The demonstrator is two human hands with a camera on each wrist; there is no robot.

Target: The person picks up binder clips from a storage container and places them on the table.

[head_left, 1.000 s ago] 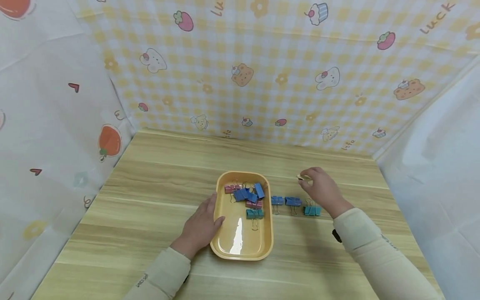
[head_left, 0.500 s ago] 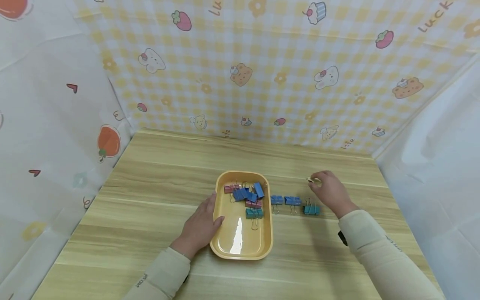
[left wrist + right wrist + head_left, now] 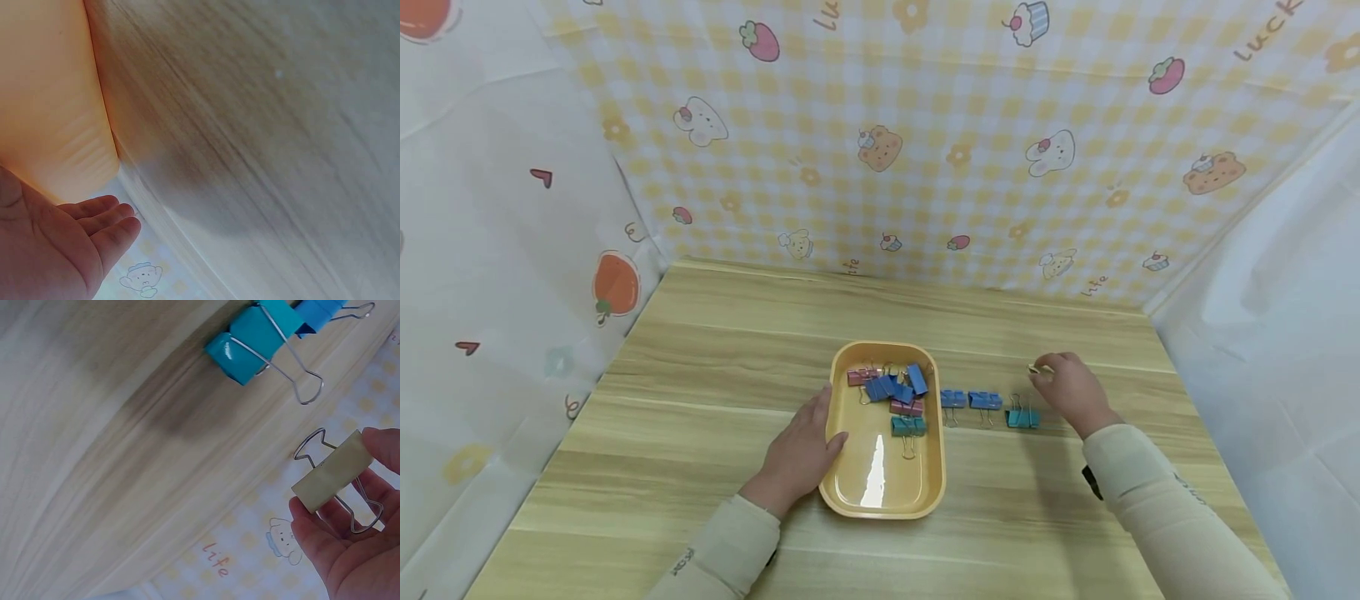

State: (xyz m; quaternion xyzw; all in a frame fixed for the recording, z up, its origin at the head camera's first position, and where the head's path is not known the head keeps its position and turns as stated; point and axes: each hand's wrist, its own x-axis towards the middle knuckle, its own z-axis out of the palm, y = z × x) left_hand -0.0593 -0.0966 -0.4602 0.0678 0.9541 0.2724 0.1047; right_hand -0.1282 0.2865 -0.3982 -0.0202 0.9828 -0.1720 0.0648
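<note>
Backdrop (image 3: 940, 100): white cloth with yellow checks, printed with strawberries, cupcakes and bears; paler side cloths (image 3: 490, 225) to left and right.
Table (image 3: 715, 333): light wood grain, running back to the cloth.
Sleeves (image 3: 1165, 508): cream, one per forearm, both entering from the near edge; something dark (image 3: 1092, 482) under the right cuff.
Tray (image 3: 850, 475): yellow, rounded corners, long sides pointing away from the person; bright glare streak on the near half of its floor.
Left hand (image 3: 797, 450): against the tray's left wall, fingers nearly straight along the outside, thumb over the rim; a loose steadying touch, nothing clenched.
Right hand (image 3: 1070, 392): well right of the tray; thumb and fingers drawn together in a pinch, spread only as wide as the pale yellow clip (image 3: 334, 472) between them.
Heap in tray: far half, right side; overlapping blue tray clips (image 3: 917, 380), two pink clips (image 3: 862, 377), one teal tray clip (image 3: 907, 427) nearest the person.
Row on table: two blue table clips (image 3: 984, 401) just right of the tray, handles toward the person; then a teal table clip (image 3: 1022, 418), handles pointing away.
Pale yellow clip: gripped by its ends, wire handles out on both sides; near the teal table clip, not touching it; appears raised off the table.
</note>
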